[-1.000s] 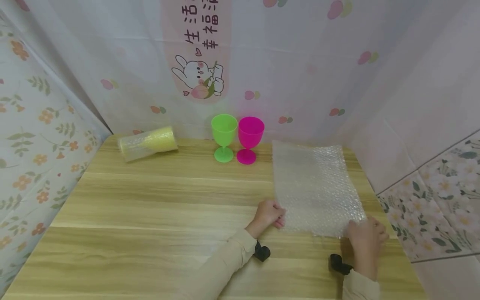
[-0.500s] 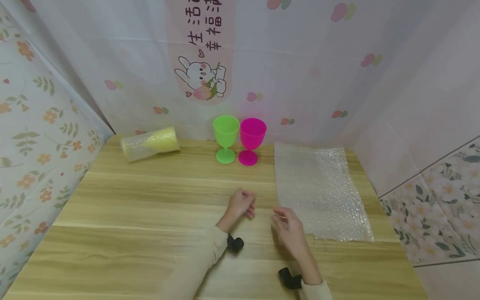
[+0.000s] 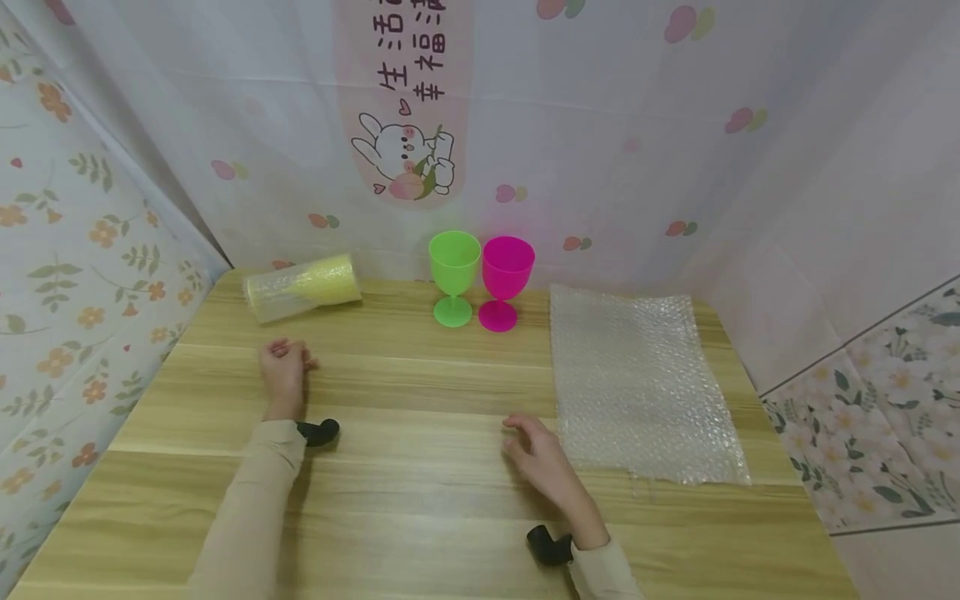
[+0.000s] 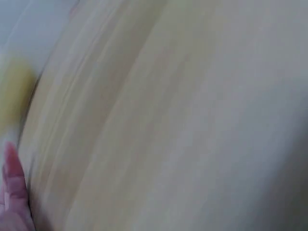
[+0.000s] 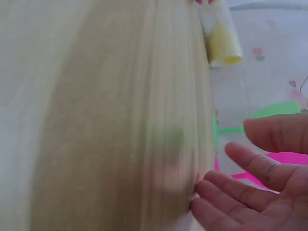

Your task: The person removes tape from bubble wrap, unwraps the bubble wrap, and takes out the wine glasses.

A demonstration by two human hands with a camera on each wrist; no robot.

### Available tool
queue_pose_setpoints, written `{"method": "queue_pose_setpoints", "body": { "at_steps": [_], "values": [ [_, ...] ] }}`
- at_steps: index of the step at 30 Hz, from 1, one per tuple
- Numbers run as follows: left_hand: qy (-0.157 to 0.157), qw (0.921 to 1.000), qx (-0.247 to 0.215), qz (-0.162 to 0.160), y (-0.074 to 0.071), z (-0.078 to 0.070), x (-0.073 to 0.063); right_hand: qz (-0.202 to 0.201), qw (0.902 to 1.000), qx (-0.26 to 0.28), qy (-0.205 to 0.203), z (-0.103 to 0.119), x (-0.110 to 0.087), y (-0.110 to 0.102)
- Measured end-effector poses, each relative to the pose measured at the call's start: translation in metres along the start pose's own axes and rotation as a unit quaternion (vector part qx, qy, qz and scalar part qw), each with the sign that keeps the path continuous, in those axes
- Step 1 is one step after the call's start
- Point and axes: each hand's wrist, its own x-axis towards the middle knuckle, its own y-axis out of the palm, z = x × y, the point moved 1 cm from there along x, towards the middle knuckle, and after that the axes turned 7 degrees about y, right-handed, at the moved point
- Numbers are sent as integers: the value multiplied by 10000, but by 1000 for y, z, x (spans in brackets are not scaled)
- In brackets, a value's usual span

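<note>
My left hand is over the left part of the table, just in front of a yellow goblet wrapped in bubble wrap that lies on its side. It holds nothing, and its fingers are loosely bent. Nearer the middle, my right hand hovers with nothing in it; in the right wrist view its fingers are spread and relaxed. A flat sheet of bubble wrap lies to the right of that hand. Upright at the back stand a green goblet and a magenta goblet, side by side.
The wooden table backs onto a printed curtain. Floral cloth hangs along the left side, and a patterned panel borders the right. The left wrist view is blurred.
Both hands have let go of the bubble wrap sheet's near edge and moved left. My left hand travelled far, close to the wrapped goblet; the right stopped near the middle.
</note>
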Motion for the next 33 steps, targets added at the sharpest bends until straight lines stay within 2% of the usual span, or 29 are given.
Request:
{"method": "queue_pose_setpoints", "body": {
  "at_steps": [2, 3, 6, 8, 11, 14, 16, 19, 22, 24, 27, 29, 31, 33],
  "values": [
    [-150, 9997, -181, -78, -17, -11, 11, 67, 9999, -123, 14, 1, 1, 0],
    [-220, 9997, -126, -11, -24, -16, 14, 99, 9998, -178, 30, 1, 1, 0],
    [-358, 9980, 200, 486, -38, -26, 21, 196, 9995, -228, 89, 1, 1, 0],
    [-253, 9937, 588, 925, -42, -30, 24, 273, 9994, -192, 114, 0, 1, 0],
    [-84, 9839, 843, 1575, -41, -32, 30, 405, 9991, -84, 125, 0, 0, 1],
    [-91, 9764, 978, 1926, -36, -31, 35, 485, 9988, -3, 107, -1, -1, 1],
    [-157, 9750, 1225, 1845, -32, -30, 37, 532, 9985, 37, 135, -2, -2, 1],
    [-65, 9747, 1826, 1290, -27, -25, 37, 569, 9983, 64, 143, -3, -3, 0],
    [255, 9700, 2341, 608, -24, -18, 36, 599, 9982, 71, 57, -2, -3, 1],
    [560, 9662, 2498, 311, -23, -14, 35, 620, 9980, 86, 52, -2, -3, 1],
    [998, 9643, 2446, 173, -23, -10, 32, 619, 9980, 122, 101, -2, -2, 1],
    [1176, 9661, 2288, 212, -23, -8, 31, 600, 9980, 158, 144, -2, -2, 1],
    [1163, 9712, 2057, 307, -23, -7, 28, 582, 9980, 167, 152, -3, -3, 0],
    [1019, 9766, 1844, 439, -24, -6, 24, 567, 9981, 184, 162, -3, -3, -1]
  ]
}}
